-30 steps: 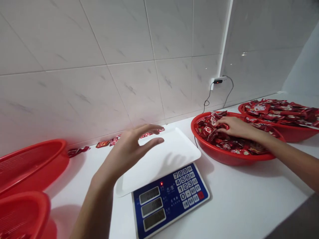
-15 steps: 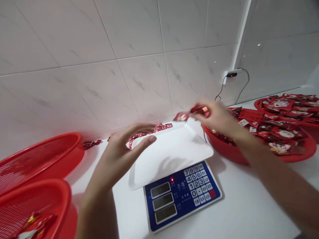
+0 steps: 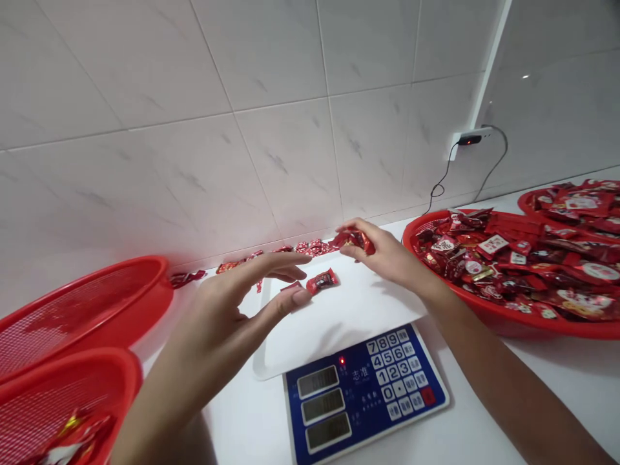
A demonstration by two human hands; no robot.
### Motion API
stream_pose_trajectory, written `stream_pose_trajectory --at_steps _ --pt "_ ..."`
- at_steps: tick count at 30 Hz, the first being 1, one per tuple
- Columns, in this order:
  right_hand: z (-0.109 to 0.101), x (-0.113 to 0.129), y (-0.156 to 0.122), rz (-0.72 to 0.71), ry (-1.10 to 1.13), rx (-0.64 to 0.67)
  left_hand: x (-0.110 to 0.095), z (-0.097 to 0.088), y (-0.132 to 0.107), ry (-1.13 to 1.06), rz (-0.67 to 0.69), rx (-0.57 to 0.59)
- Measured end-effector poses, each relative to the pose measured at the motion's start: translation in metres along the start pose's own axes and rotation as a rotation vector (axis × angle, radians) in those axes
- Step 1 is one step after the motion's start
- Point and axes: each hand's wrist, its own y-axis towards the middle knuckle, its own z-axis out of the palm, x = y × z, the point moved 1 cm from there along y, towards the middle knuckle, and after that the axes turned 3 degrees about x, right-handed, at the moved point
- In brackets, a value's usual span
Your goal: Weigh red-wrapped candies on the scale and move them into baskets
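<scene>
My left hand (image 3: 247,290) hovers over the left end of the white scale tray (image 3: 349,310), fingers spread, holding nothing. One red wrapped candy (image 3: 321,280) lies on the tray just past its fingertips. My right hand (image 3: 382,252) is over the tray's far edge, fingers closed on a few red wrapped candies (image 3: 356,239). The scale's blue keypad panel (image 3: 368,391) faces me, a red light lit.
A red basket (image 3: 508,320) heaped with red candies sits right of the scale, another (image 3: 526,201) behind it. Two red mesh baskets (image 3: 87,303) stand at left, the nearer (image 3: 68,400) holding a few candies. Loose candies (image 3: 242,263) line the wall; a plug (image 3: 467,141) and cable hang there.
My right hand left the right basket with candies and came over the scale tray. One candy now lies on the tray. My left hand stayed by the tray's left end.
</scene>
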Motion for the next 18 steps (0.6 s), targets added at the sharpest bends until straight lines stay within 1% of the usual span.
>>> stream_pose_trajectory --at_steps 1,2,5,7,8,10,12,14,16,18 --pt "0.002 0.001 0.000 -0.005 0.038 -0.026 -0.001 0.002 0.002 -0.009 0.001 0.008" --pt "0.006 0.002 -0.001 -0.004 0.063 -0.018 -0.001 0.004 0.003 -0.018 0.001 0.018" --pt "0.022 -0.001 0.000 0.036 0.057 0.099 -0.002 0.010 0.007 -0.035 0.011 0.050" --pt "0.029 -0.003 0.001 0.048 0.067 0.138 -0.002 0.011 0.007 -0.029 0.017 0.060" --pt "0.030 -0.003 0.001 0.044 0.093 0.121 -0.001 0.010 0.006 -0.019 0.016 0.061" --pt "0.025 -0.003 0.002 0.007 0.165 0.023 0.000 0.007 0.004 0.022 0.012 0.053" --pt "0.015 0.000 0.001 -0.047 0.243 -0.115 0.000 0.003 0.001 0.066 0.012 0.041" --pt "0.002 0.005 -0.002 -0.085 0.311 -0.215 0.001 0.000 0.000 0.091 0.019 0.029" --pt "-0.008 0.011 -0.007 -0.109 0.355 -0.266 0.000 0.000 0.000 0.096 0.028 0.016" --pt "-0.015 0.018 -0.013 -0.126 0.383 -0.270 -0.001 0.000 0.000 0.099 0.038 -0.001"
